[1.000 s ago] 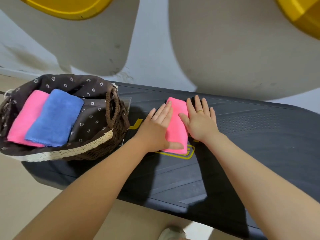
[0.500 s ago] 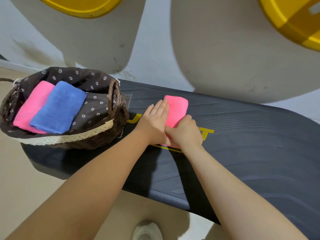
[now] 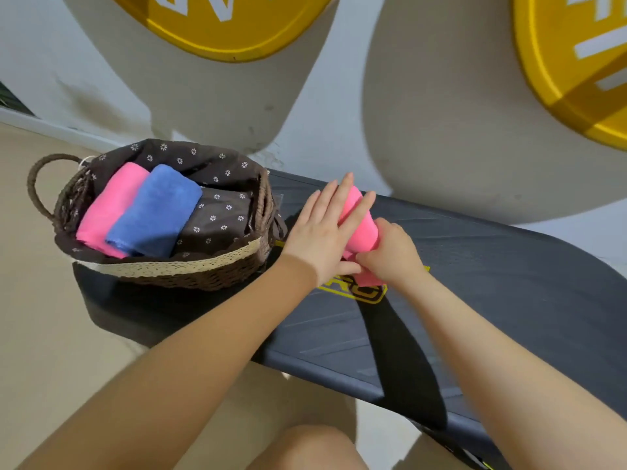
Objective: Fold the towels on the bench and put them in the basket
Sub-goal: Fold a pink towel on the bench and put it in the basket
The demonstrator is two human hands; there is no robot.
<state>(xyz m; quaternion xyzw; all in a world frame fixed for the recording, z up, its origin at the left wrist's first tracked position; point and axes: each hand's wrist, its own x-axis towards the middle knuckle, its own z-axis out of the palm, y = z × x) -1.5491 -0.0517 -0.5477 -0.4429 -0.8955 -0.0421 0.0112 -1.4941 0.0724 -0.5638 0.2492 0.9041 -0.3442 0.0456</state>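
The folded pink towel (image 3: 361, 228) lies on the dark bench (image 3: 509, 283), just right of the basket (image 3: 190, 276), with its near end over the yellow lettering (image 3: 359, 291) printed on the bench top. The right hand (image 3: 390, 254) grips the towel's near half, fingers curled round its edge, a ring showing on 1 finger. The left hand (image 3: 322, 232) rests on the towel's left side with straight fingers laid flat along it, the thumb tucked against the right hand at the towel's near end; it clasps nothing. Whether the towel is lifted off the bench or still touching it cannot be told. The woven brown basket stands on the bench's left end, lined with dark flowered cloth (image 3: 217, 218) and trimmed with a pale lace band along its near rim, a loop handle on its far left side. Inside it lie 2 folded towels side by side and touching: a pink one (image 3: 108, 208) on the left and a blue one (image 3: 154, 212) to its right. Behind the bench, on the pale wall, hang 2 yellow round signs (image 3: 230, 25) with white characters. A bare knee (image 3: 305, 449) shows at the bottom edge.
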